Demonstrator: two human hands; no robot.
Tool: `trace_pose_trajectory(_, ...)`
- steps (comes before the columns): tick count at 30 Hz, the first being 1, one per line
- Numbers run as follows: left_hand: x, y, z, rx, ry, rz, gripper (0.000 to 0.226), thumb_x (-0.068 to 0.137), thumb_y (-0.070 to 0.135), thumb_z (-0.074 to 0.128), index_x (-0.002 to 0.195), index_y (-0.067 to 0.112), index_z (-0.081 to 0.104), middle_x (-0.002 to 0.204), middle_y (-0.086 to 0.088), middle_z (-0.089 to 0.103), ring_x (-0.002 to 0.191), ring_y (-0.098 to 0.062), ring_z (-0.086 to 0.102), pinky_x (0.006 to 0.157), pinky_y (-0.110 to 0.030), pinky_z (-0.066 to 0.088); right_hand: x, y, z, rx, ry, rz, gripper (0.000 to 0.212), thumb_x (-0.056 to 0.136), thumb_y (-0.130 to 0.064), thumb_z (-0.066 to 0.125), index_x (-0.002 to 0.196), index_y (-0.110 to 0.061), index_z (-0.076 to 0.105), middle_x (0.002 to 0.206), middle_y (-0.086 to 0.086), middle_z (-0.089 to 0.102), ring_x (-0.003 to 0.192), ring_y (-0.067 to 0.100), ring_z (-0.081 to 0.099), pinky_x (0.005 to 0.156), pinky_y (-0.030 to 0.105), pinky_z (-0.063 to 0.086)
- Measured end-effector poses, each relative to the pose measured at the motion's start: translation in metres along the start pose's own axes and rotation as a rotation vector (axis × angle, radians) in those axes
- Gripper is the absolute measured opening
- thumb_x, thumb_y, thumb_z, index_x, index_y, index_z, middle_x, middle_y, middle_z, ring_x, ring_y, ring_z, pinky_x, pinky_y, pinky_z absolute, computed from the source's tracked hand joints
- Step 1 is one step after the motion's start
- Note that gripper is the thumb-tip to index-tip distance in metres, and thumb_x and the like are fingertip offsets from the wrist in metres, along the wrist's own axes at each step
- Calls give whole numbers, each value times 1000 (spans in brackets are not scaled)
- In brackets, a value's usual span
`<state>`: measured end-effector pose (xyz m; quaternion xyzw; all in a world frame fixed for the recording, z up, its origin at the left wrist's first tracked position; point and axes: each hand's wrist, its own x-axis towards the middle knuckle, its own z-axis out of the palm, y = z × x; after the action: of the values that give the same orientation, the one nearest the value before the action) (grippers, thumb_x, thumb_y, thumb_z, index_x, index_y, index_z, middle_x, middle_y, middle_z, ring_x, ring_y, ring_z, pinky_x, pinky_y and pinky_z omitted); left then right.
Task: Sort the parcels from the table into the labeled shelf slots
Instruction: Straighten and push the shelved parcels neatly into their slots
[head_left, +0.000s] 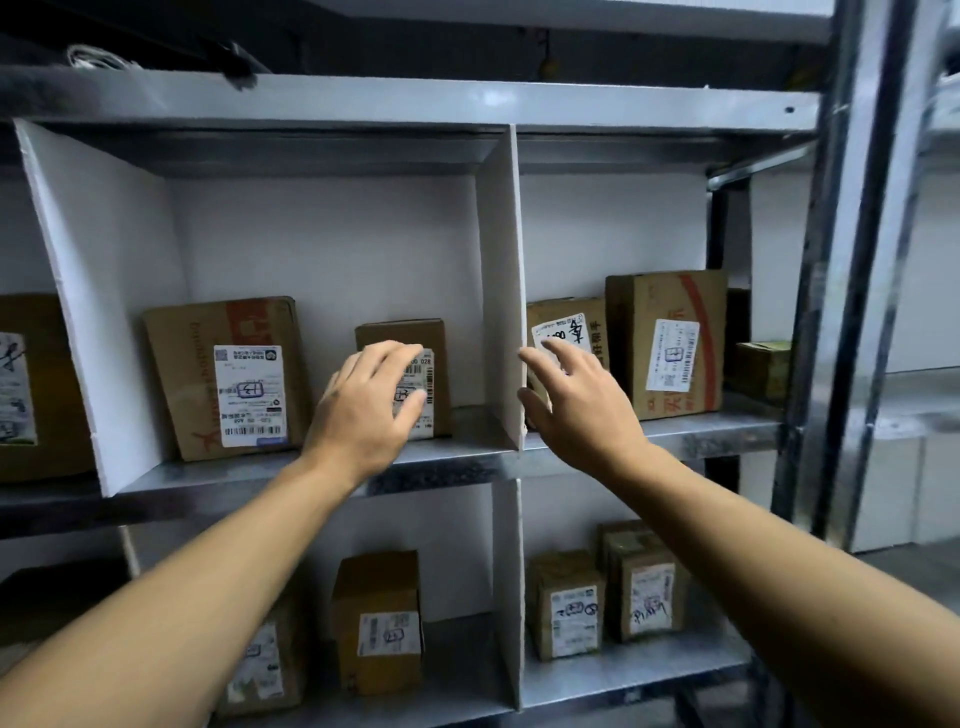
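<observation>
A small brown parcel (415, 338) with a white label stands upright in the middle slot of the upper shelf (457, 462). My left hand (363, 405) hovers in front of it, fingers spread, holding nothing; whether it touches the parcel I cannot tell. My right hand (576, 400) is open beside the white divider (506, 291), in front of a labeled parcel (566, 322) in the right slot. A larger parcel (228, 374) leans at the left of the middle slot.
A tall box (670, 343) stands in the right slot, with a small box (761, 366) behind it. Another parcel (31, 384) fills the far-left slot. The lower shelf holds several labeled parcels (379, 618) split by a divider (509, 597). A metal upright (831, 312) frames the right side.
</observation>
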<state>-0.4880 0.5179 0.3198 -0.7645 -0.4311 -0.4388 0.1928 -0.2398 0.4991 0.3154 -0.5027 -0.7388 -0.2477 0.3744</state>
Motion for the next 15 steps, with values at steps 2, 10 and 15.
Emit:
trace_pose_trajectory(2, 7, 22, 7, -31, 4, 33, 48, 89, 23, 64, 135, 16, 53, 132, -5, 53, 122, -26, 47, 105, -43, 39, -8, 20, -9, -5, 2, 51, 44, 96, -28, 58, 137, -14, 53, 138, 18, 51, 121, 40, 51, 88, 51, 51)
trace_pose_trajectory(10, 68, 117, 44, -123, 86, 229, 46, 90, 29, 57, 134, 17, 51, 132, -2, 53, 121, -19, 47, 103, -41, 42, -8, 114, -41, -30, 84, 152, 48, 93, -26, 63, 137, -10, 53, 138, 20, 51, 124, 40, 49, 96, 50, 47)
trace_pose_trajectory(15, 110, 164, 88, -132, 48, 253, 48, 90, 26, 60, 136, 16, 51, 135, -5, 50, 125, -24, 45, 105, -46, 40, 5, 184, -51, -26, 99, 171, 50, 95, -30, 61, 141, -15, 49, 145, 16, 46, 132, 36, 43, 104, 49, 44)
